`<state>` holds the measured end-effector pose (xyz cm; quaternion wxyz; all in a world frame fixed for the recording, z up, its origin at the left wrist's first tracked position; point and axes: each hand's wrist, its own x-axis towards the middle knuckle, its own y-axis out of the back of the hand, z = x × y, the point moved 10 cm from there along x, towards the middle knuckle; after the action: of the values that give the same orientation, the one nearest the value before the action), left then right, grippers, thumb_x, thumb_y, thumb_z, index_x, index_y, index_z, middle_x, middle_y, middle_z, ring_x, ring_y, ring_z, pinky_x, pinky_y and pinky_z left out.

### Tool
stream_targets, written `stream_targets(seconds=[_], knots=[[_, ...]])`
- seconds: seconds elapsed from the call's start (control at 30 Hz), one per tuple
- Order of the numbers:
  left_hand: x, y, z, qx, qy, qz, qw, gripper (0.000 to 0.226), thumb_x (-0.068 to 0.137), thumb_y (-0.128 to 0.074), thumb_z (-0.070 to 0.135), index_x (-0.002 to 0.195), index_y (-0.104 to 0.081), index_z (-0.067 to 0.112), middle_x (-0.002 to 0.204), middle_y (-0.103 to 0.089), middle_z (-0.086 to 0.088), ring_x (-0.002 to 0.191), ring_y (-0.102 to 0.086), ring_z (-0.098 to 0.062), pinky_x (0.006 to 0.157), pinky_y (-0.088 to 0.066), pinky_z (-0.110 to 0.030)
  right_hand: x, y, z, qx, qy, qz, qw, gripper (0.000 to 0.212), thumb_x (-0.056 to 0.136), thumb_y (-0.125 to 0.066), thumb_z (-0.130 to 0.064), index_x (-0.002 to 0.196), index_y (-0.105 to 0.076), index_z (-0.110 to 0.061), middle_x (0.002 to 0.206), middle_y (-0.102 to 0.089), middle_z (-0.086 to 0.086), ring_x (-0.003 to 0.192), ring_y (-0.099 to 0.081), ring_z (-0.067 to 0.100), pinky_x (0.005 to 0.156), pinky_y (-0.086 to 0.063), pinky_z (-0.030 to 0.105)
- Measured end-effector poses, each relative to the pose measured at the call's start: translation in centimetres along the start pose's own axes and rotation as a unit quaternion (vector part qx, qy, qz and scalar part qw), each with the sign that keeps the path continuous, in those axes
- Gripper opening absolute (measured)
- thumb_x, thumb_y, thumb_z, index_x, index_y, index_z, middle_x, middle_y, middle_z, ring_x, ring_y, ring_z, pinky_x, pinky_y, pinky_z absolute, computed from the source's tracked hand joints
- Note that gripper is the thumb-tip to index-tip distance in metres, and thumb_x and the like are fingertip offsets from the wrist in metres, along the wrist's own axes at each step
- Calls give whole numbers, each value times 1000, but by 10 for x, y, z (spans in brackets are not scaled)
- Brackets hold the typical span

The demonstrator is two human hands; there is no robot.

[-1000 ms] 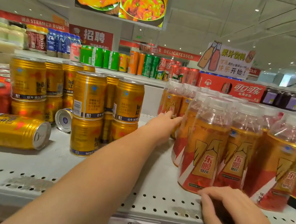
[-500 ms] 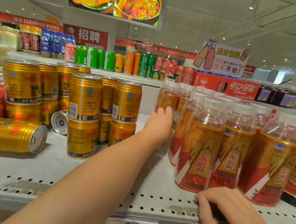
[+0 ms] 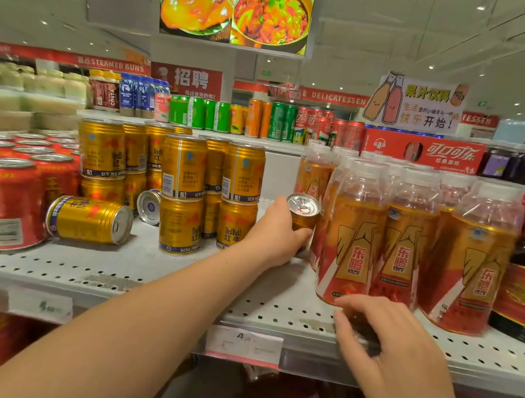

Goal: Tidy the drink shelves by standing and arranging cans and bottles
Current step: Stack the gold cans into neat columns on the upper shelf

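Shelf: gold can newly in left hand, beside bottles

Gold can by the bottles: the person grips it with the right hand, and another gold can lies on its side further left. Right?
Not quite: the head view shows the left hand gripping the gold can by the bottles, while the right hand rests at the shelf front. The other can does lie on its side further left.

Both forearms are bare all the way to the picture's near edge; the left hand and right hand are likewise uncovered, slim-fingered
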<state>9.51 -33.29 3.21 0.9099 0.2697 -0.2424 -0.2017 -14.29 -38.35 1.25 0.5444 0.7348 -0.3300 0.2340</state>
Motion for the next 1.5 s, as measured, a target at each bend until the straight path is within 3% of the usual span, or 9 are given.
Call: stream_targets(seconds=[0.2, 0.33, 0.5, 0.67, 0.8, 0.97, 1.17, 1.33, 1.5], knots=[[-54, 29, 13, -5, -90, 11, 996, 58, 85, -76, 33, 135, -47, 27, 128, -61, 9, 115, -59, -10, 91, -50, -25, 8, -28, -33, 59, -13, -61, 996, 41, 91, -56, -52, 129, -41, -53, 114, -46, -38, 113, -43, -17, 77, -39, 3], [-90, 55, 11, -25, -146, 1, 989, 61, 84, -75, 35, 135, -44, 45, 130, -59, 25, 120, -55, 4, 98, -48, -24, 20, -54, -71, 107, -11, -67, 992, 42, 90, -62, -48, 123, -37, -55, 117, -46, -35, 113, -46, -15, 80, -40, 1], [-96, 114, -30, -35, -107, -6, 994, 56, 88, -74, 44, 137, -45, 39, 127, -63, 20, 118, -59, -2, 101, -51, -34, 50, -80, -94, 94, -62, -20, 994, 62, 83, -62, -60, 135, -31, -47, 115, -46, -27, 103, -52, -3, 82, -50, 19], [-97, 133, -52, -27, -116, -67, 991, 56, 87, -70, 55, 135, -42, 44, 126, -62, 23, 113, -60, 1, 94, -52, -26, 62, -114, -110, 109, -144, -38, 983, 62, 82, -66, -49, 130, -27, -53, 121, -58, -18, 100, -62, 4, 81, -57, 35], [-104, 140, -61, -45, -141, -75, 986, 52, 90, -67, 53, 137, -46, 44, 129, -58, 24, 112, -59, 1, 92, -51, -21, 56, -116, -114, 83, -174, -13, 981, 61, 85, -64, -59, 135, -30, -55, 124, -61, -21, 102, -63, 4, 78, -57, 37], [-118, 201, -61, 133, -250, 9, 959, 28, 99, -56, 44, 125, -59, 33, 117, -59, 15, 100, -59, -3, 86, -56, -26, 48, -100, -123, 58, -188, 64, 978, 71, 83, -66, -60, 144, -36, -38, 135, -50, -11, 122, -50, 11, 97, -49, 39], [-111, 246, -77, 412, -263, 51, 871, 40, 99, -48, 35, 135, -49, 19, 132, -53, 0, 118, -50, -22, 97, -45, -37, 54, -92, -183, 64, -77, 139, 985, 40, 91, -62, -39, 129, -53, -31, 120, -52, -15, 114, -46, -2, 93, -34, 5], [-113, 238, -95, 516, -235, 13, 824, 42, 97, -46, 49, 128, -45, 21, 121, -58, 0, 109, -58, -23, 88, -45, -34, 64, -111, -207, 82, -38, 99, 991, 34, 93, -63, -29, 126, -57, -26, 120, -55, -12, 114, -52, 6, 96, -47, 22], [-106, 233, -105, 577, -224, 3, 786, 54, 93, -55, 31, 142, -34, 18, 126, -54, -5, 113, -55, -29, 95, -41, -38, 60, -99, -189, 74, -46, 133, 987, 40, 92, -65, -27, 130, -54, -26, 125, -52, -9, 119, -48, 8, 101, -38, 15]])
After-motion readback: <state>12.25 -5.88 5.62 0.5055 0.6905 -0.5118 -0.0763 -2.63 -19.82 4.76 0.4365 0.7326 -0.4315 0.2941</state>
